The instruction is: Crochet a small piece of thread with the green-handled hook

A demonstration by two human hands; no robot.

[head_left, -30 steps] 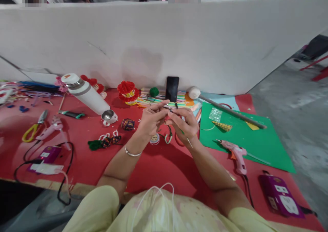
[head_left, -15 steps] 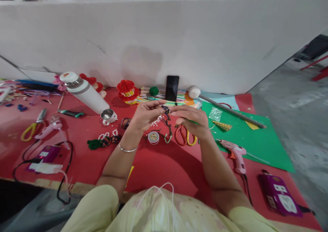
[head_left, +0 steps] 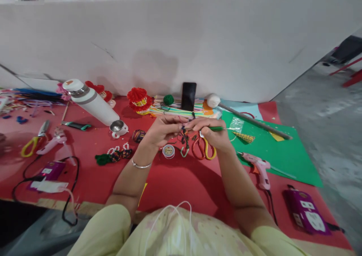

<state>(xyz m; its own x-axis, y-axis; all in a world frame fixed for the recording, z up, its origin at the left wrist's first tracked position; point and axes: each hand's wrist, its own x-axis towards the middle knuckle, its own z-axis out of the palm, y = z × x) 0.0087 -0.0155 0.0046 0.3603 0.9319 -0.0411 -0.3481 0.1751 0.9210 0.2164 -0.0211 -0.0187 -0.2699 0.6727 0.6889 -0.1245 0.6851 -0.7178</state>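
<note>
My left hand [head_left: 165, 131] pinches a small dark multicoloured yarn piece [head_left: 185, 134], which hangs down between my hands. In my right hand [head_left: 213, 133] lies a crochet hook with a green handle [head_left: 216, 128]; its metal shaft sticks out to the right. The hook's working tip is hidden by my fingers at the yarn. Below my hands are a round thread spool [head_left: 169, 151] and scissors with red and yellow handles [head_left: 204, 149]. A ball of multicoloured yarn [head_left: 138, 135] rests left of my left hand.
A white flask [head_left: 94, 103] and steel cup [head_left: 118, 128] stand left. A phone [head_left: 189, 96] leans against the white partition [head_left: 113, 41]. Glue guns lie on both sides, a pink one [head_left: 258, 167] on the right. A blurred hand-like shape [head_left: 2, 137] shows at the left edge.
My right hand has turned, so the green hook handle and shaft now show. My hands have come closer together at the yarn piece. A blurred shape has appeared at the left edge.
</note>
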